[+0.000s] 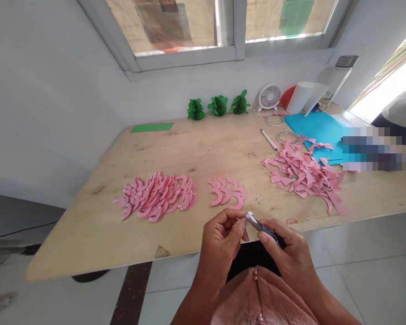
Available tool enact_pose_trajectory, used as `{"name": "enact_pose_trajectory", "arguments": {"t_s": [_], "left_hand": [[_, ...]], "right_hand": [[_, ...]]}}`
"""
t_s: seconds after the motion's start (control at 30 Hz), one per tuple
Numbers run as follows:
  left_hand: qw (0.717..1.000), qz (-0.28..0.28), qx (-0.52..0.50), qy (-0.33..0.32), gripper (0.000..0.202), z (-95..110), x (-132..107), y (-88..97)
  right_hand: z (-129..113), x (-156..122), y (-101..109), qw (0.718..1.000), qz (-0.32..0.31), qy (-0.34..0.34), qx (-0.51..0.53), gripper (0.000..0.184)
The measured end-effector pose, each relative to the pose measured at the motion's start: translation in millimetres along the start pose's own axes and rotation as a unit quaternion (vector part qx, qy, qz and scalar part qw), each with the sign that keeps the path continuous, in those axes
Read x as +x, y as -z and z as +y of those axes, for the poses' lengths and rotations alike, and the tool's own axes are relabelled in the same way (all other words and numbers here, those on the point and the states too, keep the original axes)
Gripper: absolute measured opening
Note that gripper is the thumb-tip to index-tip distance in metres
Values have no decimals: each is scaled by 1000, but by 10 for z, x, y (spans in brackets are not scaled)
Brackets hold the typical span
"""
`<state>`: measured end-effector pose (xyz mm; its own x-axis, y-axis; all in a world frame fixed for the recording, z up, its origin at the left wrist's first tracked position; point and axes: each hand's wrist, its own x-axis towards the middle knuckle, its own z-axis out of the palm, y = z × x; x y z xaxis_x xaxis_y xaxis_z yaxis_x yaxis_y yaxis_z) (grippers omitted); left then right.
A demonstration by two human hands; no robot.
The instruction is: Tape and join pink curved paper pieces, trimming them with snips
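While my right hand (287,246) grips blue-handled tool (273,236) by near edge of surface (186,234), left hand (221,234) pinches white bit (249,216) at tip; close tip work, I judge; next calls for steady pinch, pink curves (169,194) beyond.

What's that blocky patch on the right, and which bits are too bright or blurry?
Head view: the blocky patch is coarse squares hiding what's there; head view: white glare washes out the right-hand opening and edges the window; head view: the red-and-clear thing at bottom left is smeared, while the pink pieces look fairly crisp.
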<state>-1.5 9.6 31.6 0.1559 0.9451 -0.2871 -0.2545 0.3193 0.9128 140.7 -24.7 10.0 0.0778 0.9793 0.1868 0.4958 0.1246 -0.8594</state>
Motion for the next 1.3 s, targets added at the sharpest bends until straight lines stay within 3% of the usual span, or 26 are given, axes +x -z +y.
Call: {"name": "enact_pose_trajectory", "arguments": {"t_s": [0.63, 0.93, 1.17, 1.23, 1.3], "left_hand": [[1000, -6, -3, -10, 17, -39, 16, 24], [1000, -3, 10, 7, 19, 24, -26, 16], [987, -69, 117, -83, 17, 151, 32, -12], [968, -89, 196, -129, 19, 178, 131, -67], [932, -94, 300, -182, 20, 197, 275, -156]], "right_hand": [[5, 22, -1, 998, 25, 20, -46, 16], [138, 114, 138, 990, 63, 11, -124, 27], [314, 110, 339, 982, 118, -40, -145, 35], [371, 90, 401, 978, 138, -64, -145, 37], [416, 71, 453, 976, 151, -84, -136, 39]]}}
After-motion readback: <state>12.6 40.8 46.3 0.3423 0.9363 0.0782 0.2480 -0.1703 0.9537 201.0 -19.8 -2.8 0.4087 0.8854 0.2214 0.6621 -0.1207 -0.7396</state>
